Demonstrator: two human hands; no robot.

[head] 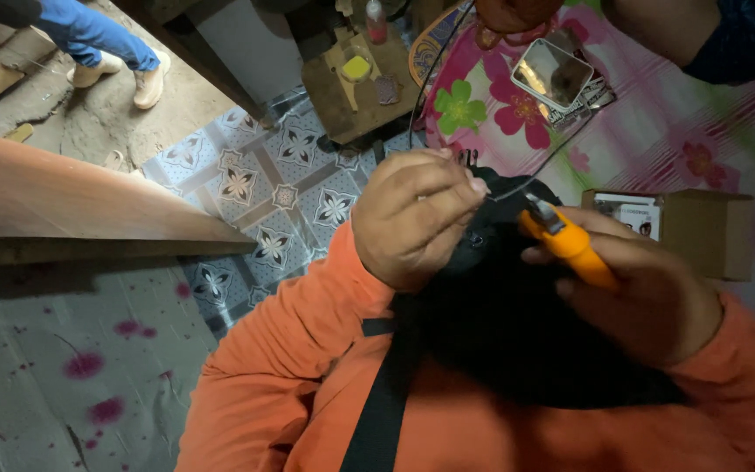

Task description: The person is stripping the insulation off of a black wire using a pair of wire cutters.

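Black, soft fabric (517,323) lies bunched against the orange-sleeved chest, between two hands. One left hand (417,218) pinches its upper edge with fingers curled shut. One right hand (648,293) wraps closed round a single smooth orange-handled cutter (565,240), whose metal tip touches a thin wire (526,188). Beyond sit one brown cardboard box (709,232), one shiny rectangular mirror (554,74) and floral cloth (683,131).

Co-worker's hand (517,13) cut off at top, snip tips (530,203) hidden.
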